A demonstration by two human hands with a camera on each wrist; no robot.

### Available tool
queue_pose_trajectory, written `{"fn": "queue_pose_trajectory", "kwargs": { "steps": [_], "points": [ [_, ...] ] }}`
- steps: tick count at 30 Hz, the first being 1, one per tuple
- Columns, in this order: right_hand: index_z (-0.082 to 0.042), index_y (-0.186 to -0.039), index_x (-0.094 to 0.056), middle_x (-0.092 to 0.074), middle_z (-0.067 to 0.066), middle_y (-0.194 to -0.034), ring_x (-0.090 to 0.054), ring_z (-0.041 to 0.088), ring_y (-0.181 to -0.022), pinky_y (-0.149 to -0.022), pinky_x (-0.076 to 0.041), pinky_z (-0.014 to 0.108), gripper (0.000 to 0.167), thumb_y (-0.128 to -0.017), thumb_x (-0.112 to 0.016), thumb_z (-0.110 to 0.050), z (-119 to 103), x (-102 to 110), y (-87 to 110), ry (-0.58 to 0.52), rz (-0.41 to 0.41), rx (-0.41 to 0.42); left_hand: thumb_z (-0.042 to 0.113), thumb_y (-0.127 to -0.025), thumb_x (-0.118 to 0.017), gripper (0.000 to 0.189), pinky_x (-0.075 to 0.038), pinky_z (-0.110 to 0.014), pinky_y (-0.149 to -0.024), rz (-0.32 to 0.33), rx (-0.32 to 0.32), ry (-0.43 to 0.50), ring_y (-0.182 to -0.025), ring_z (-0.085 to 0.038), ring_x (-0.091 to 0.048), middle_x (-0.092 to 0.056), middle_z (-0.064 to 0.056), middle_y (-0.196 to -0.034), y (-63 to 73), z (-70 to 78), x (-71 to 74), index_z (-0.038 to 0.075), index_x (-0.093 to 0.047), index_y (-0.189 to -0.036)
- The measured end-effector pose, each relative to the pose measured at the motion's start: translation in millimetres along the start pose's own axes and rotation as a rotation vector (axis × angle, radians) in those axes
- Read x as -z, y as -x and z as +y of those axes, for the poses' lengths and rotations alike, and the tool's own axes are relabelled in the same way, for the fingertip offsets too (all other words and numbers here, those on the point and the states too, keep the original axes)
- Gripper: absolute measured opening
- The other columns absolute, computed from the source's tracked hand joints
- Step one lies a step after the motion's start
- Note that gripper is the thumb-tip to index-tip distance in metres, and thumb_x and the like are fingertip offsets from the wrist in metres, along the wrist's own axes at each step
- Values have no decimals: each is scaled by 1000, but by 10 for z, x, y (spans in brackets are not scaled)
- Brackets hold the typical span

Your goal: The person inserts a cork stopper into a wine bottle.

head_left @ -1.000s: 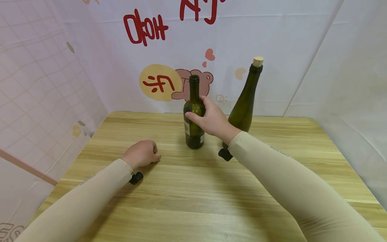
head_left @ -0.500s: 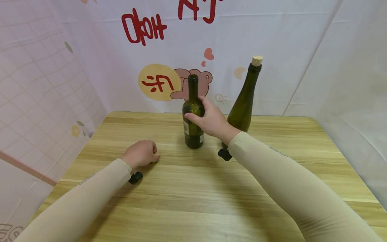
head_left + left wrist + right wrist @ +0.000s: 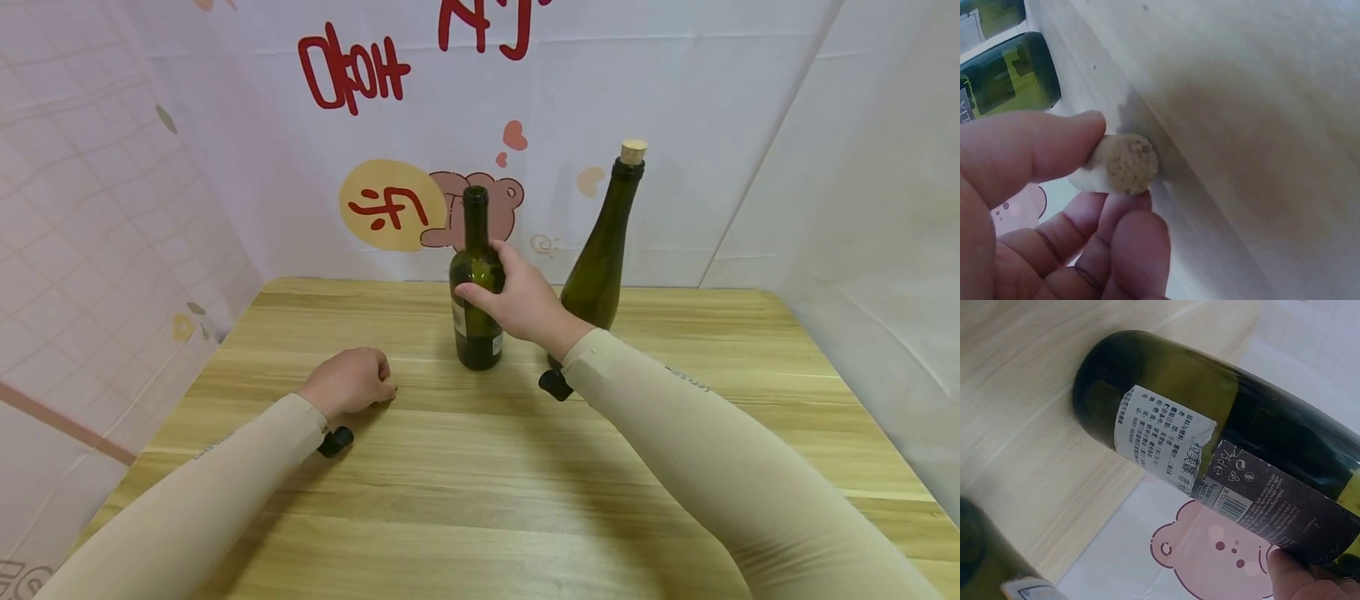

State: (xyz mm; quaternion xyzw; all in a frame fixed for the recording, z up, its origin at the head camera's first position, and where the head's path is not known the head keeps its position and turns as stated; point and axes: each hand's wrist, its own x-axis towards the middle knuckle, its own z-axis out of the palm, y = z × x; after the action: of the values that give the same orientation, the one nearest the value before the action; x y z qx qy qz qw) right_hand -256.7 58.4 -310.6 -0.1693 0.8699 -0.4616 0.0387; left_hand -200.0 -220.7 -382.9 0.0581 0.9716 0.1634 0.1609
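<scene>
My right hand grips a green glass wine bottle near its shoulder, thumb across the front. The bottle stands upright with an open neck. Its dark label and a torn white sticker show in the right wrist view. Over to the left, close to the tabletop, my left hand pinches a cork between thumb and fingertips, one round end facing the left wrist camera. From above, that cork is mostly hidden by the hand. A taller green bottle with a cork in its mouth stands behind my right wrist.
The wood-grain table carries both bottles near its far side. White printed cloth hangs behind and at both sides of the table, close to its far edge.
</scene>
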Motion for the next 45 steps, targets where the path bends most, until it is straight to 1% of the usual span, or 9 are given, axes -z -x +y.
{"fn": "queue_pose_trajectory", "kwargs": {
  "steps": [5,8,15,22,28,34,36,40,45],
  "points": [
    [-23,-165,-27,-56,6,-152,-63,25,-131,-112,-52,49,88,-97,-74,-51,2,-6,3,1,3,-1,23,-95,-70,14,-41,-31,-62,36,-29,18,-67,-16,-53,-58,-1,-77,-15,-4,18,12,-63,-90],
    [-23,-166,-26,-56,6,-152,-63,25,-132,-112,-52,49,88,-97,-74,-50,7,-10,1,0,0,-3,23,-96,-67,13,-41,-31,-63,61,-45,22,-67,-16,-52,-57,-1,-77,-23,2,33,11,-63,-92],
    [-23,-165,-26,-56,6,-152,-63,26,-132,-113,-51,50,88,-96,-74,-50,9,-14,8,9,1,-12,25,-99,-64,16,-47,-35,-78,102,-72,7,-78,-17,-57,-65,-1,-87,-46,18,62,11,-67,-104],
    [-23,-165,-26,-57,6,-151,-63,27,-131,-112,-52,50,87,-96,-74,-50,20,-27,7,19,3,-17,27,-102,-63,20,-48,-36,-78,117,-79,41,-76,-17,-59,-65,-1,-86,-35,79,120,10,-68,-109],
    [-24,-165,-25,-55,7,-153,-63,27,-133,-112,-52,50,90,-96,-74,-51,10,-20,11,28,-4,-27,29,-103,-62,21,-48,-37,-80,174,-93,71,-84,-20,-59,-66,-3,-93,-32,111,183,10,-68,-112],
    [-24,-166,-24,-54,6,-154,-62,27,-133,-112,-51,50,91,-96,-74,-52,2,-17,13,32,-3,-30,30,-104,-60,24,-50,-39,-81,241,-104,84,-88,-23,-61,-68,-5,-102,-31,171,293,10,-67,-116],
    [-24,-166,-23,-54,6,-154,-62,27,-133,-112,-51,50,91,-96,-74,-52,0,-17,15,36,-3,-30,31,-104,-60,26,-52,-41,-84,259,-113,92,-92,-23,-63,-70,-5,-107,-25,202,338,11,-67,-118],
    [-23,-166,-23,-54,6,-154,-62,27,-133,-112,-51,50,92,-96,-74,-52,-5,-17,18,45,-4,-36,32,-103,-60,29,-53,-44,-88,291,-122,131,-97,-25,-67,-71,-6,-116,-17,270,431,11,-66,-123],
    [-24,-166,-22,-56,7,-153,-63,27,-131,-111,-52,50,91,-96,-73,-53,-4,-21,17,52,-3,-42,32,-104,-62,30,-54,-43,-86,341,-147,193,-98,-25,-68,-70,-7,-118,-14,357,544,11,-64,-126]
  ]
}}
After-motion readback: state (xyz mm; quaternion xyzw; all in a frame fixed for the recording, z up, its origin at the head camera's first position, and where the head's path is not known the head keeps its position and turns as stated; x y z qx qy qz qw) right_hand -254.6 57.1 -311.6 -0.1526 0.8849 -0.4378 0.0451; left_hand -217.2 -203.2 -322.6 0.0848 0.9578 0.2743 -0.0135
